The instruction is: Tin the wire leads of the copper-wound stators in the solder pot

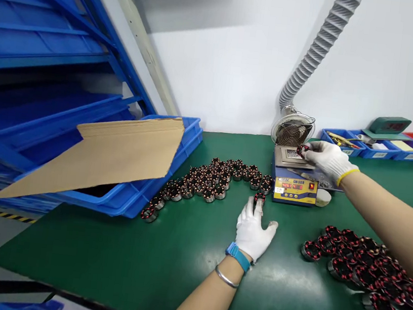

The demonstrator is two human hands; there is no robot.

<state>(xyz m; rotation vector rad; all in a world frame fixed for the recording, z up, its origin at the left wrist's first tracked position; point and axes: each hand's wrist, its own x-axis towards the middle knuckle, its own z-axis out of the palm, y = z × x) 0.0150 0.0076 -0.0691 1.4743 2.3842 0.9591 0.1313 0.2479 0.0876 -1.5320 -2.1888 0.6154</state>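
The right hand [327, 159] pinches a wound ring [303, 150] between gloved fingers, above the yellow-fronted machine [294, 185]. The left hand [254, 234] has its fingertips on another ring [259, 199], thumb spread; whether it grips, I cannot tell. Copper-wound rings [209, 177] cluster left of that hand, red-wound rings [365, 263] to its right.

Factory workshop — green bench [112, 259], exhaust hose [317, 48]
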